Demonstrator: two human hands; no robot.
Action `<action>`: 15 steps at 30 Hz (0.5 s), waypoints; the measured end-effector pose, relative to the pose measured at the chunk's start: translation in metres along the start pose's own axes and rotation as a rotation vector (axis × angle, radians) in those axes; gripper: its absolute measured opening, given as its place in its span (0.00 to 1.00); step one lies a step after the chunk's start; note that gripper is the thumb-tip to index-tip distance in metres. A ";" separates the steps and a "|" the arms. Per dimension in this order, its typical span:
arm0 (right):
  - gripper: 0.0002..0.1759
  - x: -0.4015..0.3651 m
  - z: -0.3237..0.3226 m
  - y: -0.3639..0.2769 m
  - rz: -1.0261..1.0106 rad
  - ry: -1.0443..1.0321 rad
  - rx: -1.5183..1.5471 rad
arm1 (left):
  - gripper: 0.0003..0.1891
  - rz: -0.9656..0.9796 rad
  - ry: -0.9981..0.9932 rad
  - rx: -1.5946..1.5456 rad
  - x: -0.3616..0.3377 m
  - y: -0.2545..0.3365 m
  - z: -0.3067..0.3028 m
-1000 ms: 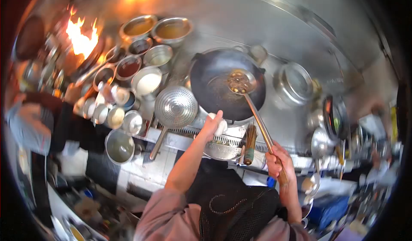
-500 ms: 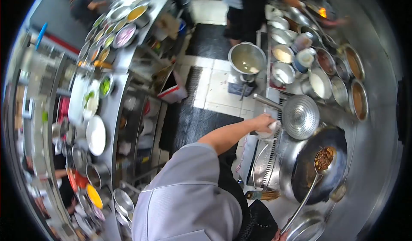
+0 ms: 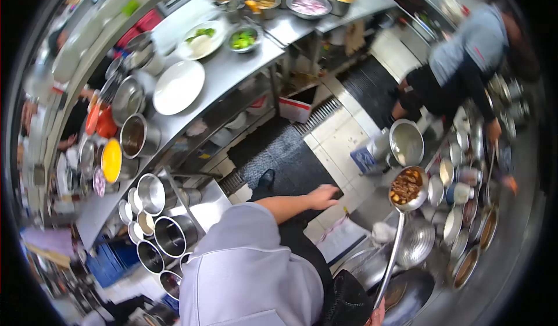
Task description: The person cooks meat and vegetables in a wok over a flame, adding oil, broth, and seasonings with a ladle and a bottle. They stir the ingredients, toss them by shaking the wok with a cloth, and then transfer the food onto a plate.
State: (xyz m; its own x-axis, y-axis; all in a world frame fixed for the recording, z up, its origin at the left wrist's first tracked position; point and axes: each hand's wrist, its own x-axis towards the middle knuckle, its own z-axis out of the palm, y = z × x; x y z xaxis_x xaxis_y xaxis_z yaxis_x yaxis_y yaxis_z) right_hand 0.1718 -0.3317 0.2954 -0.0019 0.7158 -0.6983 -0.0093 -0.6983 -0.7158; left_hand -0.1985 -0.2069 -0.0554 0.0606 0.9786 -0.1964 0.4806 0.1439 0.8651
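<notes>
My right hand [image 3: 378,314], at the bottom edge, is closed around the long handle of a steel ladle [image 3: 393,250]. The ladle's bowl holds chunky brown cooked food [image 3: 406,186] and is raised above the stove side. Below the handle sits the dark wok [image 3: 415,291], partly cut off by my body and the ladle. My left hand [image 3: 323,197] reaches out over the floor mat with nothing visible in it, its fingers loosely extended. A white cloth [image 3: 383,233] lies by the perforated strainer [image 3: 415,242] at the stove edge.
A steel counter [image 3: 232,88] on the left bears a white plate [image 3: 179,88], a plate with greens [image 3: 201,40] and bowls. Another person [image 3: 465,64] works at the upper right. A steel pot [image 3: 407,143] stands in the aisle; seasoning containers [image 3: 459,193] line the stove.
The view has turned toward the counter. The ladle with food has come up out of the wok. My left hand has let go of the white cloth and swung left.
</notes>
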 end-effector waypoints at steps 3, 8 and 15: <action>0.36 0.066 -0.018 0.023 -0.788 -0.202 -0.742 | 0.30 -0.248 0.301 0.031 -0.074 -0.085 -0.066; 0.42 0.146 0.092 -0.004 -0.099 -0.462 -0.087 | 0.21 -0.475 0.942 -0.125 -0.186 -0.145 -0.192; 0.38 0.132 0.242 -0.055 0.055 -0.769 -0.016 | 0.21 -0.573 1.629 -0.497 -0.282 -0.129 -0.343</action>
State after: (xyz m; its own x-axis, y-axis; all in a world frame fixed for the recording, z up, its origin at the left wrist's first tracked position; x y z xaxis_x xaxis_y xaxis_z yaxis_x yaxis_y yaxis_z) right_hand -0.0696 -0.1977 0.2447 -0.6965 0.4785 -0.5347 0.0251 -0.7285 -0.6845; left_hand -0.5777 -0.4512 0.0472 -0.9832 -0.1027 -0.1507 -0.1694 0.2082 0.9633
